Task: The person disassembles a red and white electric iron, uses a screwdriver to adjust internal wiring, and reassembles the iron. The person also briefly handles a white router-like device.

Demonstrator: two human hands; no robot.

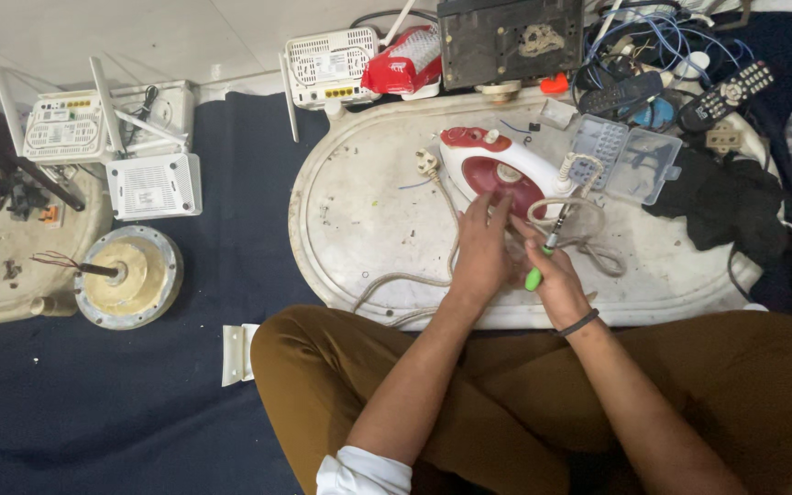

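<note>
Two hands: left (480,246) spread on iron (499,172); right (552,275) grips screwdriver (544,252), tip hidden.

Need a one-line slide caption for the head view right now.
Left hand steadies a red-and-white clothes iron on an oval white tray while the right hand holds a green-handled screwdriver.

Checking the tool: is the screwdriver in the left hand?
No, the right hand grips the green-handled screwdriver, while the left hand rests on the red and white iron.
</note>
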